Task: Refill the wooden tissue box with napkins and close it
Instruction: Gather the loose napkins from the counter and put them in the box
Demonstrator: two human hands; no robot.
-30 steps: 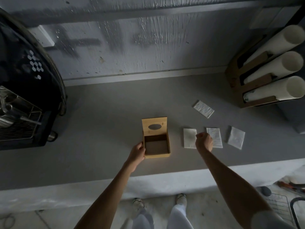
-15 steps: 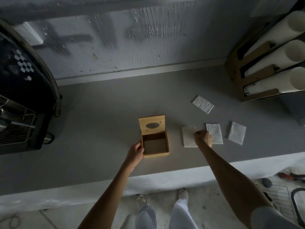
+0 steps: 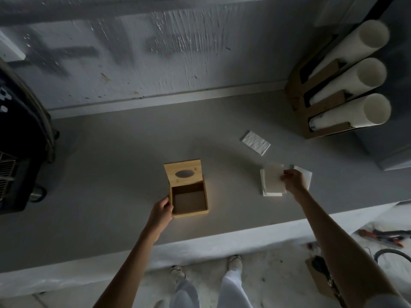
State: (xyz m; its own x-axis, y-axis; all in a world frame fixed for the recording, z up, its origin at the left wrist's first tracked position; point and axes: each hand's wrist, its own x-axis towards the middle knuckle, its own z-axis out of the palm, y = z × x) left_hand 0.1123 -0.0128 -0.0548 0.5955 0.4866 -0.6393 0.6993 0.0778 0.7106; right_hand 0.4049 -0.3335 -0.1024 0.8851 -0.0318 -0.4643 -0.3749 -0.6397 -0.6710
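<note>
The wooden tissue box (image 3: 189, 213) stands open mid-counter, its inside bare; the lid (image 3: 193, 166) with an oval slot leans back. My left hand (image 3: 161, 211) grips the box's left front corner. My right hand (image 3: 293, 182) pinches a white napkin (image 3: 273, 177), lifted slightly over a second napkin (image 3: 270, 193) that lies flat on the counter. A third napkin (image 3: 308, 177) lies partly hidden behind my right hand. A fourth napkin (image 3: 255, 142) lies farther back.
A wooden rack with three stacks of white paper cups (image 3: 347, 85) stands at the back right. A dark coffee machine (image 3: 20, 152) fills the left end. The grey counter (image 3: 111, 196) ends at a white front edge (image 3: 200, 247); the wall is behind.
My right hand has closed on one of the napkins and lifted it leftward over the napkin beside it. My left hand stays on the box.
</note>
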